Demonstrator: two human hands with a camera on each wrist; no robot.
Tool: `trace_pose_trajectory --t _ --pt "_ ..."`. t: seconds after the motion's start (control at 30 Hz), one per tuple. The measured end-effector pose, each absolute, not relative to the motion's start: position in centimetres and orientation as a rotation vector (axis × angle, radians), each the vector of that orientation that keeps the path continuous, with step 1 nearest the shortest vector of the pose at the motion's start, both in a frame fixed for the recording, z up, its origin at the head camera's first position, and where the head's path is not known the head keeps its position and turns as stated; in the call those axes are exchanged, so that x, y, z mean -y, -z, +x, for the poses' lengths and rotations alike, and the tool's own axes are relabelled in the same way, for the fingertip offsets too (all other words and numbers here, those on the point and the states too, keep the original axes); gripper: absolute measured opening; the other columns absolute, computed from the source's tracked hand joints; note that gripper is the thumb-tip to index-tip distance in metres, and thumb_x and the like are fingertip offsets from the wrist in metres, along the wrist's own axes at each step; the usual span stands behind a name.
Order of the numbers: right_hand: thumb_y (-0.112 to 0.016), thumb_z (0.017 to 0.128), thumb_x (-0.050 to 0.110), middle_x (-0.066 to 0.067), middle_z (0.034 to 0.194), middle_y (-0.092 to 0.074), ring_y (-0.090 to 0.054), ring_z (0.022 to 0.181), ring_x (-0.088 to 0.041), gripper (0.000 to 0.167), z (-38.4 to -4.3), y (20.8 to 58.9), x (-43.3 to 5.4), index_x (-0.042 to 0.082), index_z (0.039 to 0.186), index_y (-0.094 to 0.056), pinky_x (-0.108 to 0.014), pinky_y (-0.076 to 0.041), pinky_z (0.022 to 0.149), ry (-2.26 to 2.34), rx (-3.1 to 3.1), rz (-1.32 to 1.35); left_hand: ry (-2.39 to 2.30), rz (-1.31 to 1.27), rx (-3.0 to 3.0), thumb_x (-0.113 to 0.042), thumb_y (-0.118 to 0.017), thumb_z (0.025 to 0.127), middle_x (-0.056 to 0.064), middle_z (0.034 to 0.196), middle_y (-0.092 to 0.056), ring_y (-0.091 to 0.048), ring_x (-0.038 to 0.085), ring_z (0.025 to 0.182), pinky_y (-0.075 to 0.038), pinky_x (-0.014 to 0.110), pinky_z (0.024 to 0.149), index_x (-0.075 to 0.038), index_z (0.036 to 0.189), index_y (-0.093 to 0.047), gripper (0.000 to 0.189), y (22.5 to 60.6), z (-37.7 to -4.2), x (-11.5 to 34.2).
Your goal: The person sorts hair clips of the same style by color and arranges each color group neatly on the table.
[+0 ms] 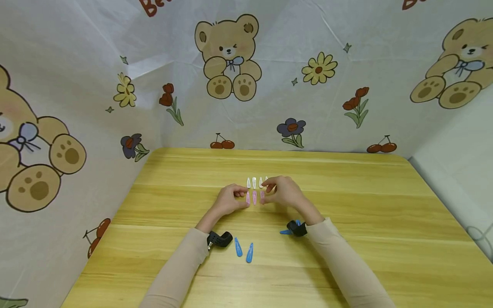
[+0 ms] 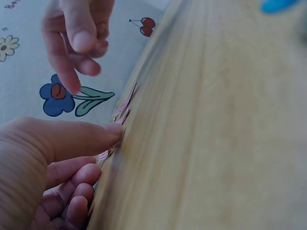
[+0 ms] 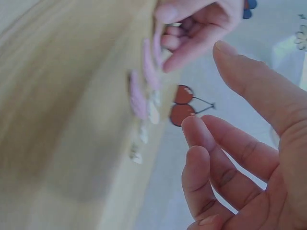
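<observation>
Three pink snap hair clips lie side by side on the wooden table, below a row of several white hair clips (image 1: 254,183). My left hand (image 1: 230,200) pinches the leftmost pink hair clip (image 1: 248,197) lengthwise, thumb at its near end and index finger at its far end. The middle pink hair clip (image 1: 254,197) lies just right of those fingertips. Over the right end of the rows is my right hand (image 1: 286,192), overlapping the third pink hair clip (image 1: 262,194) in the head view. Its thumb and fingers (image 3: 225,167) are spread apart with nothing between them in the right wrist view.
Two blue hair clips (image 1: 249,253) lie nearer on the table (image 1: 215,278), between the forearms. More blue clips (image 1: 285,232) are partly hidden under the right wrist camera (image 1: 296,228). A bear-printed cloth (image 1: 269,111) hangs behind the table and along its left side.
</observation>
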State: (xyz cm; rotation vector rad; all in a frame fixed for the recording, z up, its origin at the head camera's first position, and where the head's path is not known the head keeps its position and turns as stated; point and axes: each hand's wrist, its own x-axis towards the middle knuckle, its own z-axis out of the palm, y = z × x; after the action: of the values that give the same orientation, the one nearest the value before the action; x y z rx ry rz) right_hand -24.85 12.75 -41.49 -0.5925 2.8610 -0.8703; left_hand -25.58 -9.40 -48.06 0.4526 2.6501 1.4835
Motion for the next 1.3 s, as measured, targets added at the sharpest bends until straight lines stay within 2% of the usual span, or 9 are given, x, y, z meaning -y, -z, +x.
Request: trace_pose_trajectory --t 0.3,0.5,0.77,0.93,1.1,1.3 --pt "-0.085 0.075 0.025 -0.01 0.092 -0.072 -0.057 0.072 -0.015 0.043 -21.9 39.5 -14.8 0.005 0.111 -0.072 -0.029 -0.046 0.067 0.979 -2.889 -0.672 -1.532 0.433 -2.602 -0.009 -0.085 0.072 0.004 0.093 -0.064 -0.055 0.015 0.085 -0.047 0.029 0.079 -0.004 0.114 -0.072 0.044 48.2 -25.4 10.2" --pt "-0.085 0.075 0.02 -0.01 0.091 -0.072 -0.057 0.075 -0.016 0.038 -19.9 39.2 -16.8 0.005 0.109 -0.073 -0.026 -0.046 0.066 1.09 -2.877 -0.684 -1.585 0.428 -2.546 -0.008 -0.083 0.074 0.01 0.097 -0.063 -0.055 0.02 0.087 -0.047 0.029 0.078 0.0 0.117 -0.069 0.046 46.8 -24.5 10.8" --pt "-0.084 0.077 0.019 -0.007 0.091 -0.07 -0.056 0.075 -0.014 0.042 -18.2 39.6 -19.7 0.005 0.114 -0.07 -0.025 -0.047 0.063 1.138 -2.85 -0.712 -1.512 0.491 -2.553 -0.015 -0.081 0.079 0.016 0.108 -0.063 -0.057 0.026 0.098 -0.048 0.038 0.084 0.001 0.122 -0.065 0.049 44.7 -21.2 12.3" --pt "-0.084 0.077 0.019 -0.01 0.091 -0.07 -0.058 0.075 -0.016 0.046 -17.4 40.4 -21.5 0.003 0.116 -0.069 -0.026 -0.047 0.063 1.145 -2.829 -0.719 -1.494 0.488 -2.524 -0.02 -0.081 0.081 0.016 0.107 -0.062 -0.055 0.025 0.097 -0.047 0.036 0.083 0.002 0.122 -0.063 0.05 44.1 -18.6 13.1" --pt "-0.083 0.077 0.015 -0.011 0.091 -0.069 -0.058 0.076 -0.02 0.046 -16.9 41.5 -22.9 -0.001 0.117 -0.067 -0.026 -0.047 0.063 1.191 -2.817 -0.693 -1.483 0.485 -2.529 -0.024 -0.083 0.077 0.014 0.104 -0.062 -0.054 0.024 0.094 -0.047 0.036 0.082 0.0 0.12 -0.065 0.052 44.2 -16.3 13.4" --pt "-0.084 0.076 0.016 -0.009 0.094 -0.069 -0.058 0.077 -0.022 0.047 -16.6 42.8 -23.6 0.001 0.117 -0.068 -0.024 -0.044 0.06 1.226 -2.799 -0.649 -1.405 0.46 -2.597 -0.028 -0.089 0.069 0.004 0.1 -0.063 -0.054 0.017 0.091 -0.047 0.027 0.079 -0.006 0.113 -0.069 0.053 45.6 -14.4 13.4"
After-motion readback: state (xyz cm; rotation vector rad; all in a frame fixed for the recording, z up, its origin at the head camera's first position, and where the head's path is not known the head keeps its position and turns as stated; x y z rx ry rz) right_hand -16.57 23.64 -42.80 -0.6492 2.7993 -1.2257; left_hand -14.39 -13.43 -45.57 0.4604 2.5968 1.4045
